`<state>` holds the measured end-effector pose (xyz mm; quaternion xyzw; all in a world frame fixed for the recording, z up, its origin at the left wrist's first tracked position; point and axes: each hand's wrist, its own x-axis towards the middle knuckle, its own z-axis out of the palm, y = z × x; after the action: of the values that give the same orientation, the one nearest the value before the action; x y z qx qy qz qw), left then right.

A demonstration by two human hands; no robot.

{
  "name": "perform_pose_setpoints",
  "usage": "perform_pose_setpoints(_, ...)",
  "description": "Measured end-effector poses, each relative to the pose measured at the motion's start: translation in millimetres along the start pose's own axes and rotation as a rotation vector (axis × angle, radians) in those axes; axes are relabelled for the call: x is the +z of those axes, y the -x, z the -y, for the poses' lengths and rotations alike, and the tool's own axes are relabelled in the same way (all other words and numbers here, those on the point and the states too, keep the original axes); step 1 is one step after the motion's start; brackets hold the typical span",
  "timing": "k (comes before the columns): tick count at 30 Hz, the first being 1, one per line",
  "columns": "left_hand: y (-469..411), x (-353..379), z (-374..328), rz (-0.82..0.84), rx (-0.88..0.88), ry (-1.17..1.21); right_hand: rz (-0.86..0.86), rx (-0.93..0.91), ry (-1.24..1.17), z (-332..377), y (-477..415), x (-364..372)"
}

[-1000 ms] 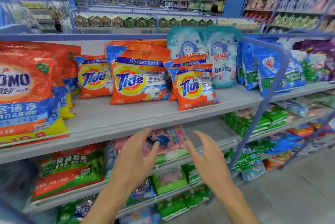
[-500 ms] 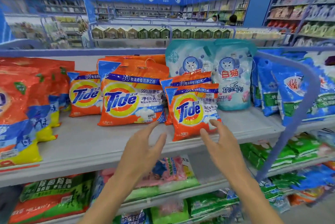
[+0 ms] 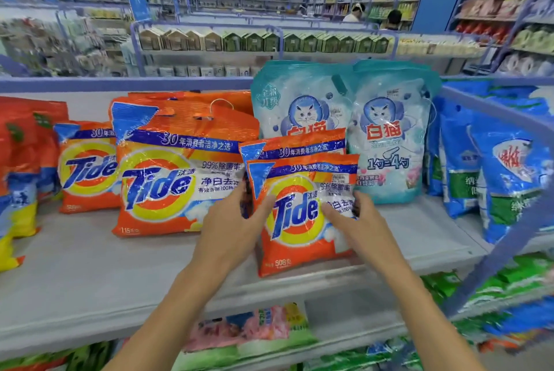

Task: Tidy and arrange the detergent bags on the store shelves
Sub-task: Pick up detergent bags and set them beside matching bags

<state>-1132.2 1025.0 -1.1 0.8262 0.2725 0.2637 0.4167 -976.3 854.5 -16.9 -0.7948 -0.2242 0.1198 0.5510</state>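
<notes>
Tide bag (image 3: 299, 220) now between hands (image 3: 232, 229) (image 3: 358, 222)

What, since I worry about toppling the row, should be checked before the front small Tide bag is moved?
1. Grip of left hand on the left edge of the front small Tide bag: ok.
2. Grip of right hand on its right edge: ok.
3. Label facing out: ok.
4. Whether the second small Tide bag behind leans on it: cannot tell.
5. Bare shelf in front for setting it down: ok.
</notes>
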Motion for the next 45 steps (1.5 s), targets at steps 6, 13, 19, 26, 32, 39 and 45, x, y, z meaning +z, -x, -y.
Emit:
perform_pose_setpoints(6, -20, 21, 4, -0.009, -0.179, 0.310, 0.069, 0.021, -0.317, -6, -34, -11)
perform_pose_setpoints(13, -14, 33, -14, -0.143, -0.216, 0.678, 0.113, 0.048, -0.582, -10, -51, -17)
perform_pose_setpoints(19, -16, 34, -15, -0.178, -0.194, 0.725, 0.164, -0.051, -0.693, 3, -59, -13)
perform_pose_setpoints(26, -10, 25, -8, 0.175, -0.239, 0.431, 0.082, -0.067, -0.693, 6, -63, -3)
perform_pose_setpoints(32, -5, 14, -10, 0.399, -0.172, 0.147, 0.693, 0.013, -0.441, -18, -68, -32)
perform_pose_setpoints(39, -1, 16, -12, 0.180, -0.144, 0.249, 0.504, -0.175, -0.321, -17, -60, -29)
perform_pose_setpoints(45, 9, -10, -7, 0.005, -0.171, 0.495, 0.471, -0.263, -0.478, 11, -39, -10)
